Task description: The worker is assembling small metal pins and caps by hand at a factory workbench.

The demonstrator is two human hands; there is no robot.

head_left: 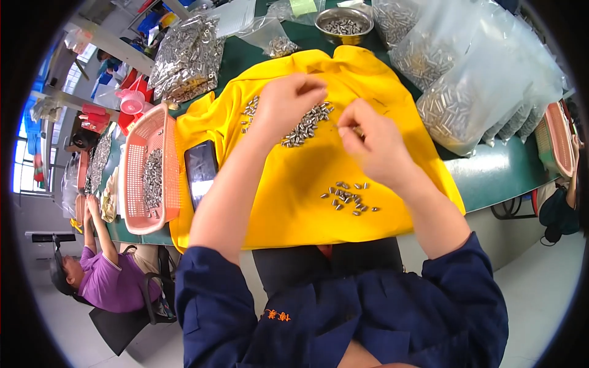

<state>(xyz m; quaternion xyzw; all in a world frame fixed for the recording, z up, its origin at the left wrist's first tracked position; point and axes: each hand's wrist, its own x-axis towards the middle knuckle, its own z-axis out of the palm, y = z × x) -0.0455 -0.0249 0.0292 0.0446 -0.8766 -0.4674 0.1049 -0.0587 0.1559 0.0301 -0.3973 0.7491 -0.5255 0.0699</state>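
Note:
Above a yellow cloth (288, 214), my left hand (291, 101) has its thumb and fingers drawn together; whatever it may hold is hidden. Just under it lies a pile of small metal cylinders (304, 129), with a looser cluster (250, 110) to its left. To the right, my right hand (373, 141) is closed in a pinch, slightly blurred, and a small metal part seems to show between its fingers. Nearer to me, a separate scatter of the same cylinders (350, 199) rests on the cloth.
Left of the cloth's middle lies a phone (201, 168), beside a pink basket (132, 178) holding more parts. Filled plastic bags (451, 110) stand at right, others (187, 58) at back left. A metal bowl (343, 26) sits at the back. Another person (110, 273) works at far left.

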